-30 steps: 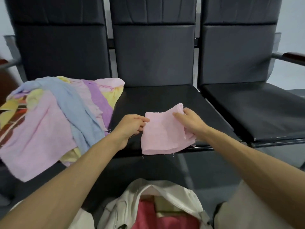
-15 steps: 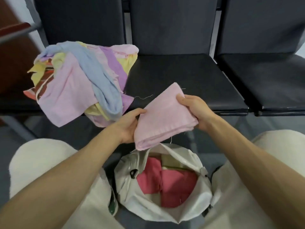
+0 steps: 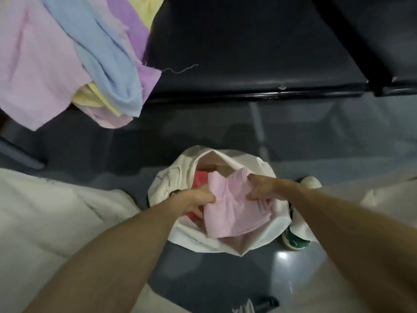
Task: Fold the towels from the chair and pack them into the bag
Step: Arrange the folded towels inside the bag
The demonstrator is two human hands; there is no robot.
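Where the towel is: the folded pink towel [image 3: 234, 213] sits in the mouth of the white bag [image 3: 255, 241], caught between the 2 hands.
Left hand: the left hand [image 3: 196, 199] grips the towel's left edge, its fingers [image 3: 208, 197] curled into the cloth.
Right hand: the right hand [image 3: 264, 188] grips the towel's upper right part, fingers [image 3: 255, 195] and thumb pinching the fabric.
Beneath the left fingers: a red towel [image 3: 199, 180] lies inside the bag, partly covered by the pink one.
Around the fingers: the bag's open rim rings both hands; the bag stands on the grey floor [image 3: 203, 136].
Beyond the fingertips: the black chair seat [image 3: 248, 53], well apart from both hands.
Up and left of the left fingers: a pile of towels [image 3: 67, 64], pink, blue, purple and yellow, unfolded and hanging over the seat's front edge.
Right of the right fingers: a white shoe [image 3: 295, 241] with green trim, against the bag's side.
Left of the left arm: pale trousers [image 3: 45, 211].
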